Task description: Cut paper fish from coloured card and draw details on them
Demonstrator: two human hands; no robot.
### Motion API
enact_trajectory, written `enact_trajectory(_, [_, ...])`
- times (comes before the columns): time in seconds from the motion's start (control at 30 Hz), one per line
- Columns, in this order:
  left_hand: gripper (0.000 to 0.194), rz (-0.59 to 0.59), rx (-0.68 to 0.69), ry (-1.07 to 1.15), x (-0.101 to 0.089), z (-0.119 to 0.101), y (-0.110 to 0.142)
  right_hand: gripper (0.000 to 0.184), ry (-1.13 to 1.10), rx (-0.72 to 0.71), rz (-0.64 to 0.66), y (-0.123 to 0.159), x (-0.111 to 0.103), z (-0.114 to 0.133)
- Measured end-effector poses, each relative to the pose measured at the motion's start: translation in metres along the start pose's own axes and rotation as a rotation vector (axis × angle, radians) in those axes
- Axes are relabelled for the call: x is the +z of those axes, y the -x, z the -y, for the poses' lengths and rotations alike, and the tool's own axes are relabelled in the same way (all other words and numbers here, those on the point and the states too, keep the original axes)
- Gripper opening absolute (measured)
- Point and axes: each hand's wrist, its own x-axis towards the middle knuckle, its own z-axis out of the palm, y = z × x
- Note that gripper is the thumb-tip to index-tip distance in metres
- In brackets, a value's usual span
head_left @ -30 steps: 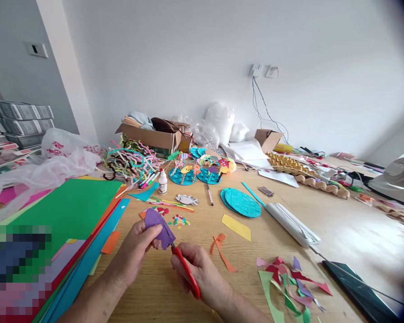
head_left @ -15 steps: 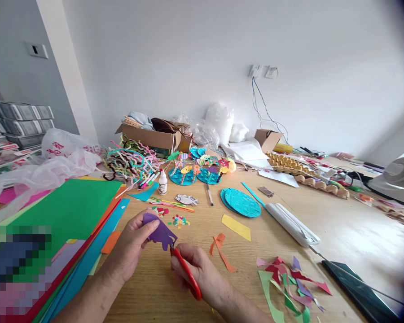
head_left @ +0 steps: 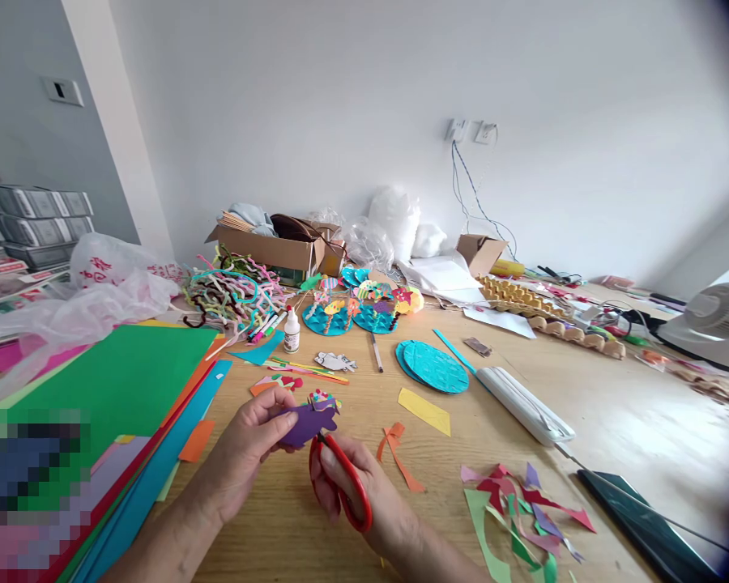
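Between the thumb and fingers of my left hand [head_left: 252,441] is a piece of purple paper [head_left: 307,424] with a wavy, partly cut edge. My right hand [head_left: 355,478] grips red-handled scissors [head_left: 361,506], their handles spread. The blades are at the purple paper, partly hidden behind it, and a tip shows above its top edge. Small round paper dots [head_left: 326,397] in several colours lie just behind the paper. Beyond them is a fish cutout [head_left: 335,362] in black and white.
Coloured paper sheets [head_left: 139,364] are stacked at left. Paper scraps [head_left: 522,510] lie at right, near a dark phone-like slab [head_left: 637,518] and a white power strip [head_left: 522,405]. Blue discs [head_left: 434,367], a glue bottle [head_left: 292,332] and decorated blue plates [head_left: 328,320] stand farther back.
My left hand has turned the purple paper and moved it slightly right and up. The scissors' handles have spread apart, and the blades have shifted along the paper.
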Motion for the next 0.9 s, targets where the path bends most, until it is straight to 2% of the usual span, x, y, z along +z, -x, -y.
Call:
enact_trajectory(0.3, [0.020, 0.050, 0.011, -0.215, -0.004, 0.006, -0.003, 0.051, -0.083, -0.013, 0.028, -0.003, -0.001, -0.003])
enact_trajectory(0.57, [0.020, -0.019, 0.037, -0.119, -0.005, 0.009, -0.002, 0.052, -0.099, -0.011, 0.083, -0.005, -0.002, -0.006])
enact_trajectory(0.9, [0.022, -0.015, 0.030, -0.114, 0.001, 0.007, -0.001, 0.050, -0.135, -0.013, 0.115, -0.004, -0.001, -0.009])
